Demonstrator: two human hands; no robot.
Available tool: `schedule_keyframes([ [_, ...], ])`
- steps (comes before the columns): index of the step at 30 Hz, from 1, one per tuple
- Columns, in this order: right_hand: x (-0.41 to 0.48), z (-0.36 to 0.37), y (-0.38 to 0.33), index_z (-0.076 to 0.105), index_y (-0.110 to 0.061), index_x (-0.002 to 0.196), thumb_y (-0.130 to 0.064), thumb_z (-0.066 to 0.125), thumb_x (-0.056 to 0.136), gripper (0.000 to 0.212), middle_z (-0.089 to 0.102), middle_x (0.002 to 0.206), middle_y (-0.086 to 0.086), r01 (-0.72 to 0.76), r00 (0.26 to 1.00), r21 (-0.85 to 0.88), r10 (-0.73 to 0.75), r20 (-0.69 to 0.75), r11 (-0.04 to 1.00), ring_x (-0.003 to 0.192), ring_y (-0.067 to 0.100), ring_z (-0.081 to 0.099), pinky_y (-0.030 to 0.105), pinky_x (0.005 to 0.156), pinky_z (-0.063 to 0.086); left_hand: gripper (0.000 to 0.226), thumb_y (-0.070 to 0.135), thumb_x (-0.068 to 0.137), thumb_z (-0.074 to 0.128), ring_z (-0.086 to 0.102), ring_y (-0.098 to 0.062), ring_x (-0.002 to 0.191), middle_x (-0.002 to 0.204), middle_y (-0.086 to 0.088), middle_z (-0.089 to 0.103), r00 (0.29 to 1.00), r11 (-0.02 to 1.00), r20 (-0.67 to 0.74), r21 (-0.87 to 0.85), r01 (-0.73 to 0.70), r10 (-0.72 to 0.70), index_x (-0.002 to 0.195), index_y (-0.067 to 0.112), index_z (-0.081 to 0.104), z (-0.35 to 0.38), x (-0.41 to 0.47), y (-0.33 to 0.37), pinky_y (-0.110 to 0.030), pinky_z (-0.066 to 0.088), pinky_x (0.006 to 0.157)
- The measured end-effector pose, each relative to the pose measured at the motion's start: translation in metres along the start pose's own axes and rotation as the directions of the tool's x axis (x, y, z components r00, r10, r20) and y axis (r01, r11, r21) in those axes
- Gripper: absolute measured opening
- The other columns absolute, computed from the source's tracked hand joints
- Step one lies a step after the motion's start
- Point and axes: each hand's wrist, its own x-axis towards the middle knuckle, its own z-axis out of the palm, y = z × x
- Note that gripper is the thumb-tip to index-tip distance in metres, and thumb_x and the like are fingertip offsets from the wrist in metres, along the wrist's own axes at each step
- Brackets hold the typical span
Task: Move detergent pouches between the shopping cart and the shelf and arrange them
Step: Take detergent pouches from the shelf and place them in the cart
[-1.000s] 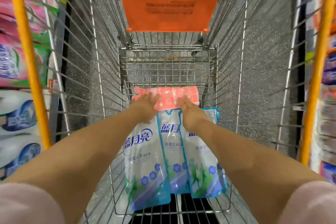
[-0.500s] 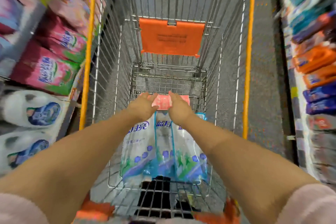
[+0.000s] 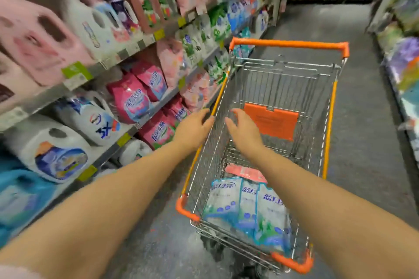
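Note:
Three blue-and-white detergent pouches lie side by side on the floor of the wire shopping cart. A pink pouch lies just beyond them, partly behind my right forearm. Both hands are raised above the cart and hold nothing. My left hand hovers at the cart's left orange rail, fingers relaxed. My right hand is over the basket with fingers spread. Pink detergent pouches stand on the shelf to the left.
The left shelving holds white jugs, pink bottles and green-and-white pouches in several tiers. An orange flap hangs inside the cart's far end. Grey aisle floor runs to the right, with more shelves along the right edge.
Both hands let go of the pink pouch on the cart floor and rose up. My view lifted and swung left toward the shelf.

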Motion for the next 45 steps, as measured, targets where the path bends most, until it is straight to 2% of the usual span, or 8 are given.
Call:
schedule_keyframes([
  [14,-0.021,0.148,-0.347,0.058,-0.017,0.116,-0.034,0.046,0.095,0.028,0.065,0.112,0.005,0.525,0.836,0.221,-0.547,0.047,0.822,0.105,0.025,0.058,0.044,0.092,0.044,0.023,0.031,0.097,0.043,0.057,-0.020,0.091,0.095,-0.004,0.065,0.789,0.986,-0.594,-0.053,0.160,-0.160,0.099,0.020,0.063,-0.319,-0.104,-0.156,-0.026,0.030,0.068],
  [23,-0.054,0.252,-0.555,0.058,-0.021,0.113,-0.034,0.047,0.095,0.025,0.065,0.103,-0.004,0.704,0.665,0.367,-0.745,-0.041,0.608,0.103,0.021,0.059,0.043,0.093,0.042,0.043,0.047,0.088,0.037,0.061,-0.021,0.087,0.081,-0.004,0.070,0.634,0.979,-0.763,0.014,0.206,-0.123,0.077,0.015,0.064,-0.524,-0.178,-0.260,-0.033,0.044,0.081],
  [26,-0.047,0.266,-0.607,0.057,-0.021,0.113,-0.035,0.048,0.094,0.026,0.061,0.092,-0.007,0.764,0.587,0.351,-0.809,-0.032,0.541,0.098,0.022,0.059,0.044,0.092,0.043,0.032,0.029,0.096,0.043,0.060,-0.020,0.087,0.074,0.003,0.065,0.616,0.974,-0.778,0.022,0.224,-0.124,0.079,0.015,0.065,-0.580,-0.180,-0.276,-0.028,0.040,0.077],
  [29,-0.024,0.279,-0.658,0.055,-0.023,0.117,-0.035,0.048,0.093,0.027,0.057,0.095,-0.008,0.783,0.550,0.330,-0.835,0.025,0.526,0.101,0.021,0.058,0.037,0.091,0.043,0.029,0.040,0.088,0.046,0.063,-0.024,0.089,0.073,0.007,0.064,0.621,0.966,-0.772,0.040,0.256,-0.133,0.074,0.022,0.063,-0.633,-0.175,-0.306,-0.035,0.047,0.084],
  [33,0.028,0.292,-0.722,0.052,-0.021,0.123,-0.030,0.050,0.092,0.033,0.061,0.114,0.001,0.846,0.492,0.173,-0.863,0.112,0.505,0.104,0.022,0.055,0.030,0.082,0.039,0.025,0.038,0.094,0.047,0.060,-0.027,0.098,0.099,-0.002,0.066,0.690,0.846,-0.699,0.240,0.476,-0.189,0.103,0.018,0.060,-0.689,-0.156,-0.340,-0.035,0.046,0.089],
  [36,0.077,0.313,-0.767,0.050,-0.018,0.128,-0.026,0.050,0.091,0.037,0.058,0.122,0.007,0.880,0.458,0.038,-0.867,0.198,0.473,0.100,0.024,0.053,0.027,0.077,0.037,0.041,0.047,0.092,0.048,0.055,-0.023,0.107,0.121,-0.003,0.060,0.701,0.674,-0.652,0.381,0.633,-0.289,0.126,0.024,0.049,-0.717,-0.135,-0.372,-0.032,0.042,0.092],
  [41,0.142,0.358,-0.834,0.049,-0.006,0.129,-0.027,0.043,0.097,0.039,0.053,0.129,0.013,0.887,0.458,-0.292,-0.752,0.474,0.357,0.112,0.028,0.052,0.031,0.087,0.041,0.071,0.048,0.086,0.058,0.049,-0.021,0.121,0.140,-0.002,0.046,0.707,0.577,-0.570,0.434,0.692,-0.420,0.145,0.029,0.023,-0.757,-0.095,-0.426,-0.030,0.038,0.099],
  [45,0.179,0.393,-0.875,0.051,-0.007,0.128,-0.029,0.047,0.096,0.039,0.054,0.096,0.008,0.885,0.466,-0.339,-0.638,0.613,0.320,0.074,0.019,0.050,0.027,0.067,0.046,0.091,0.047,0.080,0.067,0.043,-0.021,0.127,0.149,0.000,0.034,0.679,0.603,-0.526,0.343,0.721,-0.513,0.148,0.030,0.009,-0.780,-0.069,-0.465,-0.033,0.035,0.107],
])
